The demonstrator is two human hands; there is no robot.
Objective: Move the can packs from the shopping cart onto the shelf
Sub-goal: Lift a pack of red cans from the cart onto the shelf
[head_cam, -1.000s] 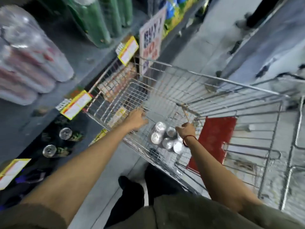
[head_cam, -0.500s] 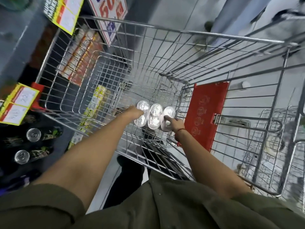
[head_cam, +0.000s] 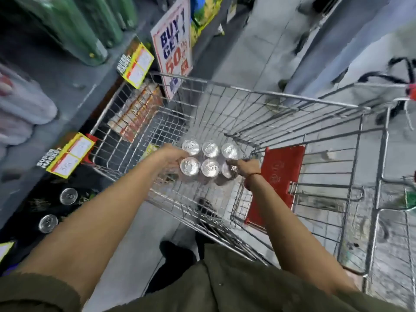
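A pack of several silver-topped cans [head_cam: 210, 158] is held inside the wire shopping cart [head_cam: 254, 95], seen from above. My left hand [head_cam: 171, 157] grips the pack's left side, fingers under the near-left can. My right hand [head_cam: 246, 167] grips its right side, fingers over the near-right can. The pack sits level, near the cart's rim height. The grey shelf [head_cam: 67, 86] runs along the left, close against the cart.
Green bottles [head_cam: 74, 28] and wrapped pinkish packs [head_cam: 20, 109] stand on the shelf. Loose cans [head_cam: 67, 195] sit on the lower dark shelf. Yellow price tags [head_cam: 67, 154] and a sale sign [head_cam: 173, 46] stick out at the shelf edge. A red child-seat flap [head_cam: 279, 176] stands to the right.
Both hands closed on the can pack at the cart's bottom and have raised it up toward the rim. The view has tilted back toward the shelf.
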